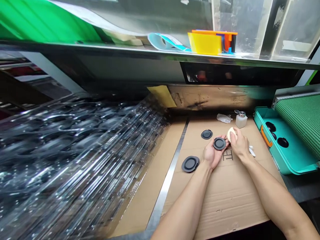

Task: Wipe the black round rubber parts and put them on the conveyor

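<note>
My left hand (pixel 210 155) is palm up, with a round black lid-like disc (pixel 219 143) resting on its palm and fingers. Close beside it, my right hand (pixel 239 142) grips a round cream-coloured pad (pixel 231 133) between thumb and fingers. The pad is near the disc's right edge; whether they touch I cannot tell. Two similar black pieces lie on the cardboard: a single disc (pixel 206 134) behind my left hand and what looks like a small stack (pixel 190 164) left of my wrist. Behind my right hand stands a whitish bottle with a metal top (pixel 241 120).
Stacked clear plastic trays (pixel 82 160) fill the left side. On the right, a teal bin (pixel 272 156) holds several black round parts, under a green conveyor belt (pixel 302 110). A crumpled white wipe (pixel 224 118) lies at the back. A yellow bin (pixel 206 43) sits on the shelf above.
</note>
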The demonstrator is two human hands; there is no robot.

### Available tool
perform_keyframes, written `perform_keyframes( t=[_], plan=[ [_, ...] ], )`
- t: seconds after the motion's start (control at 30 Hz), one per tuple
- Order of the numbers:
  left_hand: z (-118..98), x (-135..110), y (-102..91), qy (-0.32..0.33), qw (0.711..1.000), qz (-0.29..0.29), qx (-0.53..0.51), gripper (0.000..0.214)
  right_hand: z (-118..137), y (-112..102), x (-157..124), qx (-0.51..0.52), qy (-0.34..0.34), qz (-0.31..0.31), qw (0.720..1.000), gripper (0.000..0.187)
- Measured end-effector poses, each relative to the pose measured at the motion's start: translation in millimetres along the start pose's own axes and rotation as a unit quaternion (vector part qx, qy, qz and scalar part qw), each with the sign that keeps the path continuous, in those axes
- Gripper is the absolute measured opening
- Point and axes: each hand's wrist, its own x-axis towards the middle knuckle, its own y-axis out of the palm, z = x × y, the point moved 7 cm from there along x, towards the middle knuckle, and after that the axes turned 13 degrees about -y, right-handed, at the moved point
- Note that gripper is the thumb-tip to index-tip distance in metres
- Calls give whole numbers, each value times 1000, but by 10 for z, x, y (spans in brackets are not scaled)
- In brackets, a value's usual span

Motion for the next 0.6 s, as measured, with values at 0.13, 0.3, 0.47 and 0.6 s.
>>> perform_keyframes(
  t=[0.13, 0.3, 0.47, 0.6],
  plan=[
    [-200, -67, -44, 23, 999, -17, -34, 43, -46, 16, -79, -7, 10, 42, 999, 42],
    [-348, -174, -18, 29, 997, 8, -76, 40, 192, 19, -102, -72, -106, 98, 987, 42],
    [-325, -189, 9, -23, 994, 0, -110, 37, 52, -292, -68, -202, -71, 56, 975, 31],
    [-272, -191, 36, -64, 992, -12, -105, 50, -247, -238, -37, -203, -10, 146, 968, 27]
  ],
)
